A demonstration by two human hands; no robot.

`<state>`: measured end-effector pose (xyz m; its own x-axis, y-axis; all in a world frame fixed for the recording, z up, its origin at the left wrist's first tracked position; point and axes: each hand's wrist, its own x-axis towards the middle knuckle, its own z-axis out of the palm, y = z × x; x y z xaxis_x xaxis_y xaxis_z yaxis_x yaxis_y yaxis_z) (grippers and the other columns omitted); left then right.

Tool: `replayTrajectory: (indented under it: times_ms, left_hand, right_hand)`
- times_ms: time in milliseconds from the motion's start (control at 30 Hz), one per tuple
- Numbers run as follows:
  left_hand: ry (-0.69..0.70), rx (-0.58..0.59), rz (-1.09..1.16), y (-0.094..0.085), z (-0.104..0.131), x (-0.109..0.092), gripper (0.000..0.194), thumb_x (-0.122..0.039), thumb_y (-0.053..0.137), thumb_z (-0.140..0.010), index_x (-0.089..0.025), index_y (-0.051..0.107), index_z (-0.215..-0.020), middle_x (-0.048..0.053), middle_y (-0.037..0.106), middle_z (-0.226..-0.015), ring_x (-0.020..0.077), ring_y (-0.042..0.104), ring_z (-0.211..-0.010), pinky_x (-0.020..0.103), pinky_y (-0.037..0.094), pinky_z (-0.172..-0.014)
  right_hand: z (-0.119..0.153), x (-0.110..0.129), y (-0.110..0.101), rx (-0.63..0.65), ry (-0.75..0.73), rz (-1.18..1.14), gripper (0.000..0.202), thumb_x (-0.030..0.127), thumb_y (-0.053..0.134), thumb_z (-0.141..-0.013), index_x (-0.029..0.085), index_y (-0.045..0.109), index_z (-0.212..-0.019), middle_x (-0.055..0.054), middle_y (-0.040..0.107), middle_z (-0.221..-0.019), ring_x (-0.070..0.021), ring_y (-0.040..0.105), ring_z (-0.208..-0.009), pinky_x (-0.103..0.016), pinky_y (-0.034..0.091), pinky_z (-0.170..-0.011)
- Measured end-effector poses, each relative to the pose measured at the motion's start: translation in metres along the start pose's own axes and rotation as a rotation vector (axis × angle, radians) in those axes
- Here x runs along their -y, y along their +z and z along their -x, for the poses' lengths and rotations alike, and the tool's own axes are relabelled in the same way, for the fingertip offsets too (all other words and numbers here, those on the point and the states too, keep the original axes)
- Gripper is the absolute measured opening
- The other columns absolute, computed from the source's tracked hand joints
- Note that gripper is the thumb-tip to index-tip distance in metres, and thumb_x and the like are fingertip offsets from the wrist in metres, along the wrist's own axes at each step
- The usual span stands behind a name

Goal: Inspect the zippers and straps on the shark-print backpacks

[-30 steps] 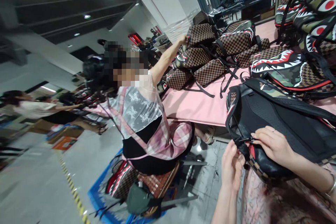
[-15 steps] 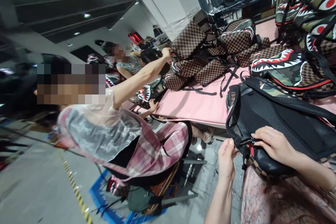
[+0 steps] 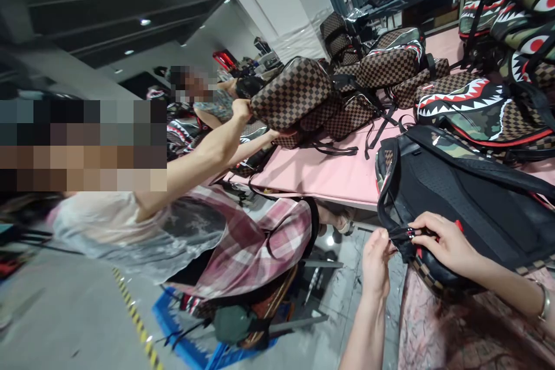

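Observation:
A backpack (image 3: 468, 196) with a black padded back panel lies across my lap and the table's edge, its straps facing up. At its lower left corner, my left hand (image 3: 376, 257) pinches the end of a black strap (image 3: 401, 237). My right hand (image 3: 446, 243) is closed on the same strap a little further right, thumb and fingers pressed together. Small white and red specks show on the strap by the right fingertips; what they are is too small to tell. The hands are close together but apart.
On the pink table (image 3: 318, 170) lie several brown checked backpacks (image 3: 377, 69) and a shark-mouth backpack (image 3: 468, 107). A seated co-worker (image 3: 143, 231) at the left holds a checked backpack (image 3: 295, 92). A blue crate (image 3: 186, 329) stands on the floor, under the co-worker's seat.
My right hand has shifted slightly left along the strap, while my left hand stays nearly still. The co-worker has leaned back, pulling a checked backpack leftward with both hands.

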<state>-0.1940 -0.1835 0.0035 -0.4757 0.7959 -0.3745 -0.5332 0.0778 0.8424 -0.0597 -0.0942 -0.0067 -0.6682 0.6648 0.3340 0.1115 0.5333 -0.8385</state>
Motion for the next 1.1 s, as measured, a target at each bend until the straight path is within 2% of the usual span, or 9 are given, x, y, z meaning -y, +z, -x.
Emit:
replayTrajectory:
  times_ms: [100, 200, 300, 367, 533, 633, 767, 933, 1100]
  left_hand:
    - [-0.063, -0.006, -0.003, -0.001, -0.006, 0.007, 0.029, -0.036, 0.07, -0.064, -0.014, 0.051, -0.059, -0.006, 0.044, -0.048, 0.0038, 0.036, -0.043, 0.017, 0.029, -0.047]
    - [-0.08, 0.06, 0.032, -0.002, -0.008, 0.007, 0.034, -0.046, 0.067, -0.067, -0.013, 0.059, -0.07, -0.002, 0.053, -0.053, 0.0068, 0.045, -0.046, 0.02, 0.035, -0.052]
    - [-0.095, 0.17, 0.025, -0.003, -0.009, -0.007, 0.054, -0.066, 0.056, -0.066, -0.014, 0.062, -0.082, 0.001, 0.058, -0.053, 0.0124, 0.053, -0.05, 0.026, 0.041, -0.058]
    - [-0.104, 0.227, -0.079, -0.003, -0.01, -0.02, 0.062, -0.072, 0.053, -0.061, -0.014, 0.062, -0.081, 0.003, 0.059, -0.054, 0.0138, 0.054, -0.05, 0.026, 0.04, -0.057]
    - [-0.116, 0.193, -0.347, 0.006, -0.018, -0.038, 0.045, -0.056, 0.069, -0.058, -0.012, 0.056, -0.06, 0.0, 0.054, -0.052, 0.0097, 0.046, -0.047, 0.023, 0.035, -0.05]
    - [-0.098, 0.156, -0.289, 0.008, -0.022, -0.031, 0.042, -0.051, 0.068, -0.06, -0.013, 0.052, -0.053, -0.004, 0.042, -0.046, 0.0057, 0.034, -0.043, 0.021, 0.027, -0.046]
    - [-0.114, 0.124, -0.198, -0.001, -0.022, -0.015, 0.039, -0.048, 0.063, -0.063, -0.013, 0.05, -0.049, -0.008, 0.029, -0.042, 0.004, 0.024, -0.04, 0.02, 0.021, -0.043]
    - [-0.144, 0.092, -0.162, -0.01, -0.024, -0.008, 0.039, -0.05, 0.062, -0.062, -0.014, 0.053, -0.052, -0.006, 0.036, -0.042, 0.0061, 0.032, -0.04, 0.022, 0.03, -0.047]
    - [-0.132, 0.111, -0.16, -0.006, -0.026, -0.01, 0.038, -0.048, 0.062, -0.063, -0.013, 0.052, -0.055, -0.007, 0.033, -0.043, 0.0051, 0.028, -0.041, 0.021, 0.028, -0.046]
  right_hand:
    - [0.004, 0.001, 0.003, 0.005, 0.167, -0.134, 0.009, 0.024, 0.051, -0.081, 0.02, 0.058, -0.087, -0.002, 0.063, -0.08, -0.0173, 0.059, -0.076, -0.029, 0.047, -0.07]
    - [0.006, 0.0, 0.001, 0.011, 0.2, -0.152, 0.01, 0.024, 0.052, -0.08, 0.02, 0.058, -0.087, -0.002, 0.062, -0.082, -0.0174, 0.059, -0.077, -0.029, 0.045, -0.071]
    - [0.003, -0.003, -0.003, 0.012, 0.216, -0.163, 0.009, 0.025, 0.053, -0.079, 0.02, 0.058, -0.085, -0.001, 0.062, -0.08, -0.0169, 0.058, -0.075, -0.028, 0.045, -0.069]
    - [0.001, -0.005, -0.004, 0.023, 0.201, -0.152, 0.008, 0.024, 0.053, -0.079, 0.02, 0.059, -0.084, -0.001, 0.061, -0.079, -0.0169, 0.058, -0.074, -0.028, 0.045, -0.069]
    - [0.0, -0.006, -0.002, 0.033, 0.095, -0.108, 0.01, 0.022, 0.054, -0.08, 0.021, 0.059, -0.088, -0.004, 0.061, -0.082, -0.0191, 0.056, -0.079, -0.033, 0.043, -0.073]
    - [0.003, 0.003, -0.002, 0.012, 0.075, -0.268, 0.005, 0.024, 0.054, -0.08, 0.022, 0.055, -0.084, -0.002, 0.059, -0.077, -0.0172, 0.055, -0.073, -0.03, 0.044, -0.068]
    - [0.004, 0.019, -0.012, -0.056, 0.053, -0.57, 0.012, 0.034, 0.052, -0.082, 0.023, 0.05, -0.084, -0.001, 0.056, -0.077, -0.0152, 0.055, -0.068, -0.027, 0.046, -0.062]
    - [-0.002, 0.006, -0.027, -0.033, 0.007, -0.075, 0.007, 0.023, 0.051, -0.085, 0.022, 0.057, -0.089, -0.004, 0.061, -0.083, -0.0177, 0.057, -0.079, -0.03, 0.044, -0.071]
    - [0.002, -0.013, -0.018, 0.053, -0.216, 0.215, 0.015, 0.022, 0.045, -0.089, 0.019, 0.06, -0.091, -0.006, 0.064, -0.085, -0.019, 0.057, -0.081, -0.032, 0.044, -0.073]
